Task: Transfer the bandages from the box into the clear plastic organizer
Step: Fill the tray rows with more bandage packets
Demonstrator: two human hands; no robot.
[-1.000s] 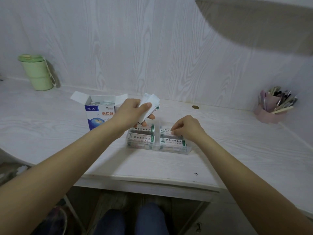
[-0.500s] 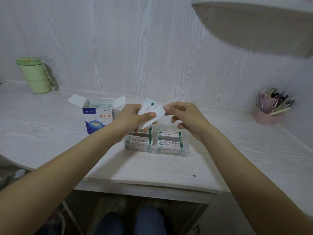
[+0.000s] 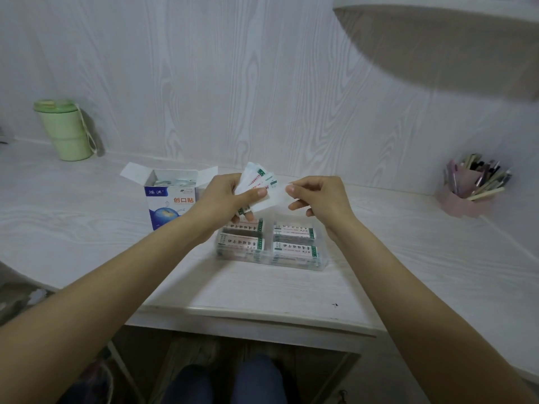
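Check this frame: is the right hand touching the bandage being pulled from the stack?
Touching. The head view shows the right hand pinching the white bandage at its end.

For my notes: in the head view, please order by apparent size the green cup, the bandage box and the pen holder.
1. bandage box
2. green cup and pen holder look alike; unsure.

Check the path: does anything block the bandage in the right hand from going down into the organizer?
Nothing visible does. The right hand pinches a bandage directly above the open-topped organizer; only air lies between.
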